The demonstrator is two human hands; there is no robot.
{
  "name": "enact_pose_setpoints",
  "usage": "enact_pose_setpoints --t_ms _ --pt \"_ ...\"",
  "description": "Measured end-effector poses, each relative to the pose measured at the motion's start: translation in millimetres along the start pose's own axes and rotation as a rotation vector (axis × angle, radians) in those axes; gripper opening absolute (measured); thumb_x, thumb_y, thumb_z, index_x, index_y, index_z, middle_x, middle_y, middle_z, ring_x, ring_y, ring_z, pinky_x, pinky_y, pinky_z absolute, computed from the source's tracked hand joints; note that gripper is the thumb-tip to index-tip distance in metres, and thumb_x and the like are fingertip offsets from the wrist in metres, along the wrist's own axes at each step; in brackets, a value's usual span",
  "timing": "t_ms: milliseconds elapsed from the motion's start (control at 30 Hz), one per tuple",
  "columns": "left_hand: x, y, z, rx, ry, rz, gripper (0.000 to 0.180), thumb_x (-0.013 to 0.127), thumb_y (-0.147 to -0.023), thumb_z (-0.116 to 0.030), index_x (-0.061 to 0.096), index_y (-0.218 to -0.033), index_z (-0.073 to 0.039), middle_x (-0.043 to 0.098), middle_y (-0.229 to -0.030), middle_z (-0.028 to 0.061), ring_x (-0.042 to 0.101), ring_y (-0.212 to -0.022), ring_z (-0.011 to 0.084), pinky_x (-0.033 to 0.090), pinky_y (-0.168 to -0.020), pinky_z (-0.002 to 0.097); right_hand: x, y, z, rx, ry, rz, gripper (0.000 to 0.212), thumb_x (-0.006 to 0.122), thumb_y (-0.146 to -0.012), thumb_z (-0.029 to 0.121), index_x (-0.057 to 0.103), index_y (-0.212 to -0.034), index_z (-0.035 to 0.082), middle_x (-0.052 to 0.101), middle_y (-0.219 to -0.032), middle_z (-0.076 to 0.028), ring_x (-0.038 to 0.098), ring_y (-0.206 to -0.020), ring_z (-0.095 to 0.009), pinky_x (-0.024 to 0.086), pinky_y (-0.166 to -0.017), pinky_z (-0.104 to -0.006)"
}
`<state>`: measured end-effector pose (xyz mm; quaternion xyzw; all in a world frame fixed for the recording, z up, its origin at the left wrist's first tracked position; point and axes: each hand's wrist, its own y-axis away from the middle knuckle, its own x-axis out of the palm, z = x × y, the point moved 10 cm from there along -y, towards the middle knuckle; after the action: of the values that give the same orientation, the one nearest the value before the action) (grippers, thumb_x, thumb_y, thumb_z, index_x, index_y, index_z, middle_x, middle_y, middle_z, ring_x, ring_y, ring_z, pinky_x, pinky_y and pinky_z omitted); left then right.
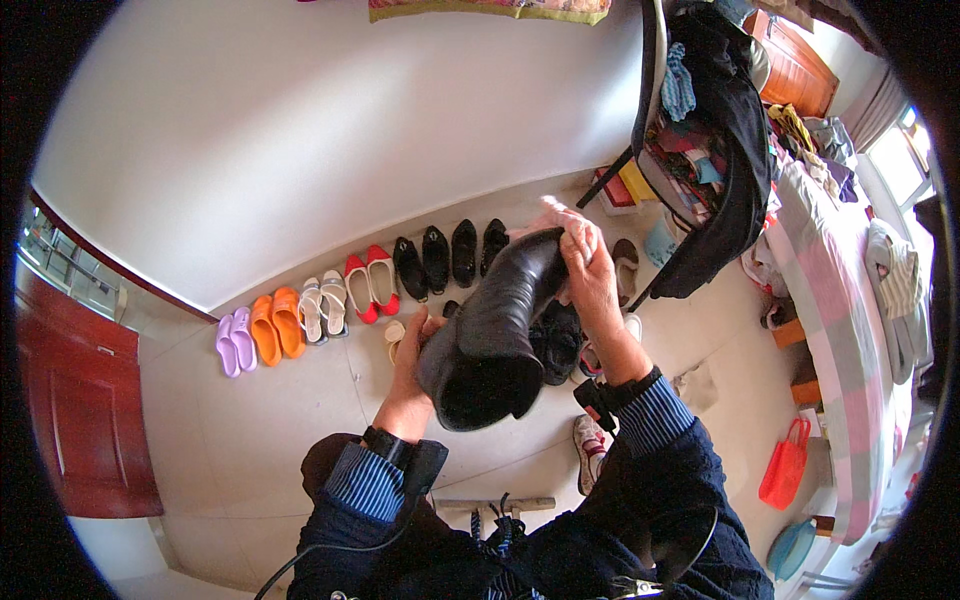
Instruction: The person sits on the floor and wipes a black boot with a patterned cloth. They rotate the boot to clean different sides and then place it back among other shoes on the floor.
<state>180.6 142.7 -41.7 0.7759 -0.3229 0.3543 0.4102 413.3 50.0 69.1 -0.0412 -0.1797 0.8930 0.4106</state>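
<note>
A black leather boot (500,320) is held up in front of me, its wide opening facing me and its foot end pointing away. My left hand (405,385) is closed on the side of the shaft near the opening, its fingers partly hidden by the boot. At the far end, my right hand (593,275) is closed on a crumpled pale pink cloth (553,212) pressed against the boot. Beneath the boot, a pair of dark shoes (557,342) shows in part on the floor.
Along the wall stand lilac slippers (236,342), orange slippers (277,327), white sandals (322,307), red flats (371,284) and black shoes (422,266). A clothes-draped chair (715,190) is at right, beside a bed (835,330). A red bag (785,465) lies near it.
</note>
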Motion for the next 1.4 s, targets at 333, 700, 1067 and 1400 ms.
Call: enact_pose_setpoints --t_ms 333,700,1067,1400 --pt "-10 3 -42 0.323 -0.454 -0.163 0.045 0.051 -0.104 -0.038 0.068 -0.085 -0.002 0.069 -0.081 0.0074 0.064 -0.075 0.0166 0.05 -0.07 0.0304 76 49 71 -0.25 0.374 0.669 0.035 0.064 -0.099 0.025 0.065 -0.127 0.005 0.058 -0.14 -0.019 0.048 -0.137 -0.037 0.03 -0.12 -0.0484" --pt "11 13 -61 0.512 -0.798 -0.146 0.053 0.052 -0.104 -0.043 0.07 -0.075 -0.002 0.067 -0.069 0.0068 0.062 -0.063 0.0148 0.049 -0.063 0.0283 62 34 71 -0.368 0.568 0.558 0.03 0.051 -0.105 0.02 0.065 -0.127 0.005 0.063 -0.135 -0.013 0.052 -0.133 -0.033 0.037 -0.115 -0.0449" --pt "16 17 -71 0.709 -1.058 -0.265 0.054 0.048 -0.107 -0.036 0.071 -0.077 0.002 0.068 -0.068 0.0048 0.06 -0.071 0.0129 0.046 -0.074 0.0301 106 64 70 -0.054 0.342 0.818 0.034 0.064 -0.094 0.017 0.065 -0.126 0.005 0.062 -0.133 -0.019 0.053 -0.132 -0.034 0.038 -0.116 -0.0451" --pt "16 28 -89 0.752 -1.081 -0.389 0.054 0.05 -0.107 -0.037 0.071 -0.077 0.004 0.063 -0.063 0.003 0.055 -0.062 0.0108 0.043 -0.063 0.0312 111 107 60 -0.333 0.501 0.769 0.051 0.076 -0.081 0.009 0.063 -0.131 0.006 0.056 -0.141 -0.016 0.056 -0.126 -0.035 0.046 -0.107 -0.0439"
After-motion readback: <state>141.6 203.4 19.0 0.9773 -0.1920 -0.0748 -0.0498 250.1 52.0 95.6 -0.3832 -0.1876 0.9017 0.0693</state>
